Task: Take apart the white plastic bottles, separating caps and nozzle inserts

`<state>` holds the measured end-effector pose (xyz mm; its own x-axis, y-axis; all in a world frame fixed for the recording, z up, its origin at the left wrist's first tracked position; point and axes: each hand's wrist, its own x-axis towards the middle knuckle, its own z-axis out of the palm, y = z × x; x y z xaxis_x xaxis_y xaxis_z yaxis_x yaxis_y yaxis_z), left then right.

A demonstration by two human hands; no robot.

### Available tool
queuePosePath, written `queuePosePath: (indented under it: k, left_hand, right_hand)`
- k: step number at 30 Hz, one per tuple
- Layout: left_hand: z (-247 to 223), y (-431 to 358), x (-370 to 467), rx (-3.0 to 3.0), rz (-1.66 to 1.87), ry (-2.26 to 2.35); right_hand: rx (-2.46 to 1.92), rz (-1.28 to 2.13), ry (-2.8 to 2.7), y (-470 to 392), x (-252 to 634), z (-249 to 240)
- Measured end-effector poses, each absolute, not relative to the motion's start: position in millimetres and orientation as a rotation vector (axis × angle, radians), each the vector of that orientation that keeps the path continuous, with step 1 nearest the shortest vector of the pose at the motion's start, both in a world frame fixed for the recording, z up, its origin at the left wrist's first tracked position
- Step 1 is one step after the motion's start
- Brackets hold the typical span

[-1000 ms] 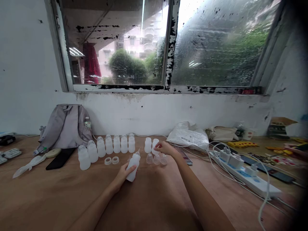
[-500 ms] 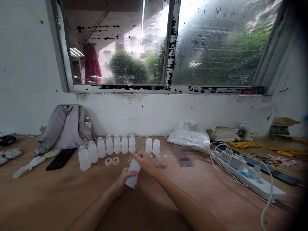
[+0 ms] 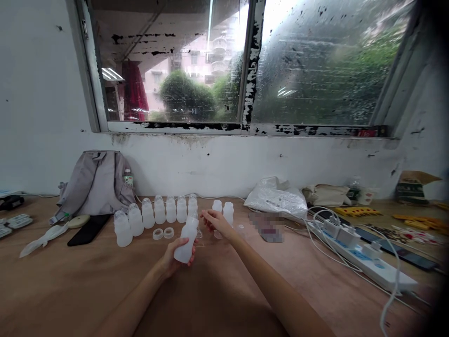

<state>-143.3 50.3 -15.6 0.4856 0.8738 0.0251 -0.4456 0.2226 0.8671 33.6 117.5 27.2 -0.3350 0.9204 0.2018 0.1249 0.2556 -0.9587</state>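
Observation:
A frosted white baby bottle (image 3: 186,241), tilted with its top leaning to the right, is held by my left hand (image 3: 171,256), whose fingers wrap round its body. Just right of the bottle's top, apart from it, is my right hand (image 3: 218,223); its fingers are loosely bent and spread, and I see nothing in them. Behind stands a row of capped bottles (image 3: 148,214). Two bottles without caps (image 3: 228,213) are partly covered by my right hand. Two clear rings (image 3: 169,232) lie left of the held bottle. Small clear caps (image 3: 240,231) sit near my right wrist, partly hidden.
A grey backpack (image 3: 96,185), a black phone (image 3: 88,230) and a knotted plastic bag (image 3: 44,242) are at the left. Towards the right are a silvery plastic package (image 3: 277,199), a power strip (image 3: 386,276) with looping white cables, and yellow parts (image 3: 358,211).
My right hand has come off the bottle's top and moved a little right and up. My left hand has shifted slightly left and up with the bottle, now held more upright.

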Motion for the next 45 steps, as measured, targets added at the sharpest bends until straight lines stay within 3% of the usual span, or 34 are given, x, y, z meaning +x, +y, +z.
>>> queuePosePath:
  k: [8, 12, 17, 24, 28, 32, 41, 45]
  left_hand:
    - [-16, 47, -138, 1.078, 0.889, 0.633]
    - [-15, 48, -135, 1.09, 0.869, 0.617]
    - [-18, 56, -130, 0.892, 1.196, 0.645]
    - [-23, 69, -138, 1.049, 1.437, 0.809]
    - [-30, 74, -140, 1.205, 1.472, 0.882]
    - [-37, 77, -137, 1.365, 1.409, 0.891]
    - [-40, 75, -135, 1.467, 1.457, 1.164]
    - [-38, 72, -134, 1.486, 1.454, 1.18]
  right_hand:
    - [-0.888, 1.224, -1.604, 107, 29, 41]
    - [-0.947, 1.045, -1.529, 117, 38, 40]
    - [-1.247, 0.604, -1.799, 122, 41, 31]
    - [-1.331, 0.805, -2.3, 108, 37, 18]
    - [-1.127, 0.521, -2.198, 100, 34, 36]
    - [-1.054, 0.469, -2.206, 97, 30, 47]
    - [-1.491, -0.295, -2.224, 148, 55, 70]
    - [-1.602, -0.418, -2.316, 171, 51, 67]
